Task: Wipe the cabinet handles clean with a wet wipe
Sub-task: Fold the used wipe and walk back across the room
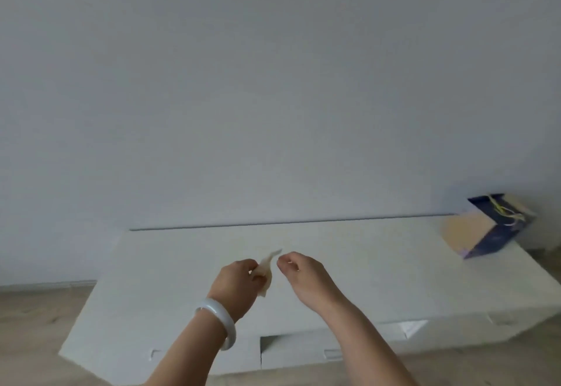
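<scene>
A low white cabinet (334, 264) stands against a bare grey wall (273, 82) on wood floor (33, 325), a blue bag (498, 228) at its right end, as above it a bangled left hand (236, 282) pinches a wipe (267, 270) beside a right hand (303, 276) with loosely curled, empty fingers.

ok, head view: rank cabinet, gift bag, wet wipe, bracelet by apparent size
1. cabinet, by far the largest
2. gift bag
3. bracelet and wet wipe in the left hand: look alike, wipe partly hidden, unranked
</scene>
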### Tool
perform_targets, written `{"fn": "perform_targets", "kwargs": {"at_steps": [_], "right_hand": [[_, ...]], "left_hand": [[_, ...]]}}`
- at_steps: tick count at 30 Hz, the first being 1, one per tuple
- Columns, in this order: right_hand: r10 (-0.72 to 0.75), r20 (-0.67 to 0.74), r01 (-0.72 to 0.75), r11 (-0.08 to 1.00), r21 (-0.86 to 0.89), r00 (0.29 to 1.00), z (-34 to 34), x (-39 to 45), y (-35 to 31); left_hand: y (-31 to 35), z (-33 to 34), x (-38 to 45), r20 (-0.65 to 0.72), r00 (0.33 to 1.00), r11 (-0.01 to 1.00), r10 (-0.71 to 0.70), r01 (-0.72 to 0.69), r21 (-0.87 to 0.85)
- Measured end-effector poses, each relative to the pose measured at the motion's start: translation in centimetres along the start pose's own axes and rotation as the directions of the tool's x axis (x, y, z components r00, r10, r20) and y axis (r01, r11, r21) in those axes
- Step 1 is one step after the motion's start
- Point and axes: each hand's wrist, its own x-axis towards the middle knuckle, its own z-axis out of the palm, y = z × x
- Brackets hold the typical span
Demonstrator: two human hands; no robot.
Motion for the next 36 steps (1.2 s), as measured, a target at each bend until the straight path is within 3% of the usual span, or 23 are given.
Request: {"fn": "perform_targets", "kwargs": {"at_steps": [9,14,19,24,31,36], "right_hand": [[0.217,-0.318,-0.148,0.962,0.227,0.923,-18.5,-8.6,13.7],[0.369,-0.478,-0.230,0.917,0.326,0.797,-32.1,-15.5,24.2],[0.461,-0.549,-0.222,0.867,0.446,0.697,-43.6,-21.3,33.9],[0.488,-0.621,-0.183,0.853,0.490,0.613,-51.1,-25.1,40.1],[0.581,-0.677,-0.262,0.811,0.522,0.452,-62.5,-24.1,49.7],[0.609,-0.717,-0.284,0.793,0.539,0.338,-73.6,-21.9,55.9]], "left_hand": [[21.3,15.4,-0.1,0.286,0.911,0.945,0.296,-0.324,0.054],[36.1,28.0,-1.9,0.439,0.778,0.847,0.449,-0.527,0.069],[48.6,39.0,-4.5,0.533,0.639,0.721,0.554,-0.689,0.077],[57.2,47.8,-4.9,0.592,0.539,0.643,0.599,-0.764,0.045],[69.3,59.2,-1.2,0.700,0.417,0.589,0.579,-0.808,-0.005],[79.7,66.6,3.8,0.679,0.391,0.660,0.622,-0.728,-0.186]]}}
